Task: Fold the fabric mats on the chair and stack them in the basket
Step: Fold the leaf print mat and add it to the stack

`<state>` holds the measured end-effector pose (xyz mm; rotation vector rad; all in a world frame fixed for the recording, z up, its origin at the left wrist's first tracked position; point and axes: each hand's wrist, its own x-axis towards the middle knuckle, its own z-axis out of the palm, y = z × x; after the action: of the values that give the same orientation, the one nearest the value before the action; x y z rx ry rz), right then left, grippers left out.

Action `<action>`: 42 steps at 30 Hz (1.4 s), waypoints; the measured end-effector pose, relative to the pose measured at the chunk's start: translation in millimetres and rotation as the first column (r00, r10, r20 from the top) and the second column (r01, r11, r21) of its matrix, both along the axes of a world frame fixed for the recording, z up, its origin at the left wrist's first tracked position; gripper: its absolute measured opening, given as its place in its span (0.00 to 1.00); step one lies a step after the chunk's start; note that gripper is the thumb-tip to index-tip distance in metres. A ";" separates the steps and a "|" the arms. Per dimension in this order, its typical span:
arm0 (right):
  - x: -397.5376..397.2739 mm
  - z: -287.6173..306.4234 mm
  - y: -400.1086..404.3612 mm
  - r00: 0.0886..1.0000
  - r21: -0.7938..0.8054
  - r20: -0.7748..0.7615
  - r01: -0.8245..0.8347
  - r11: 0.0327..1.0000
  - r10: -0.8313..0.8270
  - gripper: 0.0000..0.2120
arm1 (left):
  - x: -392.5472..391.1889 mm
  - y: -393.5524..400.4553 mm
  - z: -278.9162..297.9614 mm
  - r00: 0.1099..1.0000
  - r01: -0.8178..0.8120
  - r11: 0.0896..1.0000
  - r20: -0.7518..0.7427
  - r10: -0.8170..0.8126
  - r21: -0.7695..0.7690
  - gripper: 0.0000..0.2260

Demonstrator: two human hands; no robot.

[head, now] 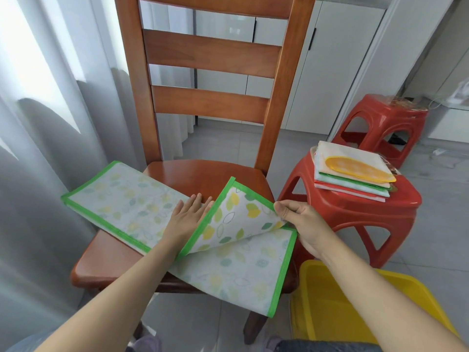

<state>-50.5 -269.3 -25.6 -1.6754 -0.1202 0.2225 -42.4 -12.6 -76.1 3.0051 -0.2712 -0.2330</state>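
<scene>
A white fabric mat [121, 199] with a leaf print and a green border lies across the seat of a wooden chair [203, 174], overhanging it at left and front right. My left hand [186, 215] presses flat on the mat's middle with straight fingers. My right hand [298, 219] pinches the mat's right corner and holds that flap lifted and turned over toward the left hand. A yellow basket [355, 308] sits on the floor at the lower right, partly behind my right forearm.
A red plastic stool [355, 214] right of the chair carries a pile of folded mats [352, 174]. A second red stool [385, 123] stands behind it. Grey curtains hang at the left; white cabinets are behind the chair.
</scene>
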 end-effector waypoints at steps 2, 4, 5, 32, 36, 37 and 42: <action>0.2 -2.2 -5.5 0.997 -0.058 0.022 -0.067 0.996 0.068 0.25 | -3.8 -1.4 -2.5 0.999 -0.019 0.995 0.034 0.022 -0.100 0.44; -3.0 -1.7 -14.3 0.985 -0.194 0.039 -0.160 0.968 0.170 0.25 | -6.5 -4.9 -0.9 0.995 -0.091 0.959 0.024 0.101 -0.270 0.38; -5.6 -0.5 -18.9 0.975 -0.274 0.025 -0.204 0.940 0.219 0.23 | -6.4 -5.9 0.2 0.993 -0.107 0.946 0.015 0.118 -0.307 0.36; -11.4 -23.8 -7.2 0.925 -0.871 -0.017 -0.200 0.450 0.379 0.53 | -38.7 -33.0 1.8 0.987 0.159 0.958 0.040 -0.154 -0.239 0.47; -0.4 -16.7 -2.9 0.929 -0.860 -0.077 -0.246 0.447 0.362 0.54 | -43.7 -46.2 -2.2 0.968 0.248 0.966 0.041 -0.246 -0.072 0.48; 3.5 -13.5 -2.5 0.930 -0.846 -0.107 -0.271 0.460 0.351 0.53 | -43.0 -47.3 -3.5 0.968 0.249 0.968 0.044 -0.247 -0.038 0.48; 18.6 -10.3 9.4 0.982 -0.769 -0.050 -0.154 0.620 0.181 0.36 | -41.8 -50.7 -3.0 0.975 0.222 0.975 0.030 -0.222 0.024 0.48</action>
<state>-31.8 -260.0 -35.9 -2.5468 -0.2308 0.4335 -84.2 -63.3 -79.0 2.9983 -0.6131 -0.2076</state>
